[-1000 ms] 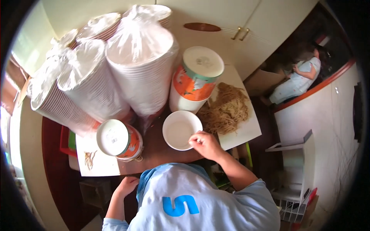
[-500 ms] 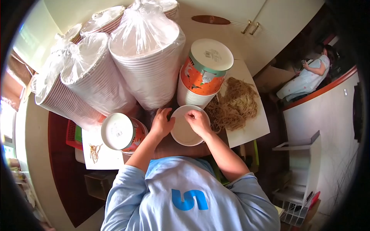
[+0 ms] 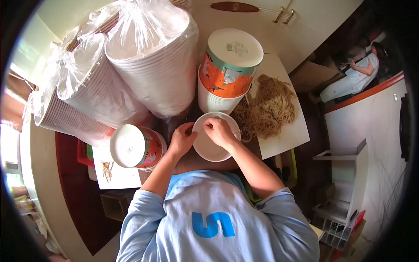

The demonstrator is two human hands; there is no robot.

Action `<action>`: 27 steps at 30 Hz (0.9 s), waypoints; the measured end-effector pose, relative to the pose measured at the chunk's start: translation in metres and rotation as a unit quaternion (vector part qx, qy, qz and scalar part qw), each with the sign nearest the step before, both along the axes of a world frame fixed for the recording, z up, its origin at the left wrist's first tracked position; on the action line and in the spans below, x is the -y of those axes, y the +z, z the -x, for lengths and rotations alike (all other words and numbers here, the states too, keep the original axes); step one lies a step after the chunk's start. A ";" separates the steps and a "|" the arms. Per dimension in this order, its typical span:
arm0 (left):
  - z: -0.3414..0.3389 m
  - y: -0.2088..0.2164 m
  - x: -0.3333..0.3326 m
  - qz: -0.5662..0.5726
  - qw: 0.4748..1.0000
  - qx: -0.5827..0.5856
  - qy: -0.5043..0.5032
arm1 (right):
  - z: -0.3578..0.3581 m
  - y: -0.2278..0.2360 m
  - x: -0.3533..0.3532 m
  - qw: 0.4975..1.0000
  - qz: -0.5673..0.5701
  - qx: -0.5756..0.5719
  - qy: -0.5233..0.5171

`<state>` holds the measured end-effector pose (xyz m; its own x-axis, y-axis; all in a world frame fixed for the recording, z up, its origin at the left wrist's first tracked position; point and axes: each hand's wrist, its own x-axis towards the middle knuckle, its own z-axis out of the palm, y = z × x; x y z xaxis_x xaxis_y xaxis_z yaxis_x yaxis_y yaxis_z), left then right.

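In the head view, the person is working with both hands over a white tub (image 3: 213,150), which is standing open side up on the brown tabletop (image 3: 192,165), just in front of the blue-and-white shirt (image 3: 214,205). The left hand (image 3: 183,139) is curving loosely at the tub's left side, its fingers bending and its thumb lying at the rim; whether it is gripping the rim, one cannot tell. The right hand (image 3: 219,132) is reaching over the tub from the right, its fingers curling closely together above the inside; whether the fingertips are pinching anything is too small to tell.

To the right of the tub, a tangled heap of tan string (image 3: 273,107) is lying partly on a white sheet (image 3: 286,139). Behind the tub, an orange-and-green stack of tubs (image 3: 229,81) is standing bottom up. Another printed stack (image 3: 150,146) is sitting bottom up near the left forearm, and beside it a few rubber bands (image 3: 107,170) are lying on a white board (image 3: 124,180). Tall plastic-wrapped stacks (image 3: 152,70) of white tubs are filling the back left. Well apart at the upper right, another person (image 3: 353,78) is holding a small object.
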<state>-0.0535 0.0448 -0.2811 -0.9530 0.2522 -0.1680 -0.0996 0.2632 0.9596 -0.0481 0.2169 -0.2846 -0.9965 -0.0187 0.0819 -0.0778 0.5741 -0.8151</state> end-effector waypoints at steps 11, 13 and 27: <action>-0.009 -0.008 0.008 -0.119 0.987 0.109 0.021 | -0.001 -0.003 0.005 0.999 -0.014 -0.031 0.041; -0.008 -0.011 0.008 -0.113 0.989 0.089 0.023 | -0.001 -0.002 0.006 0.999 -0.018 -0.029 0.039; 0.001 -0.014 0.009 -0.062 0.996 0.063 0.009 | 0.000 -0.001 0.010 0.998 -0.053 -0.022 0.027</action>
<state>-0.0544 0.0363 -0.2947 -0.9309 0.2612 -0.2555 -0.2255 0.1396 0.9642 -0.0477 0.2072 -0.2857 -0.9892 -0.0840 0.1199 -0.1455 0.6511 -0.7450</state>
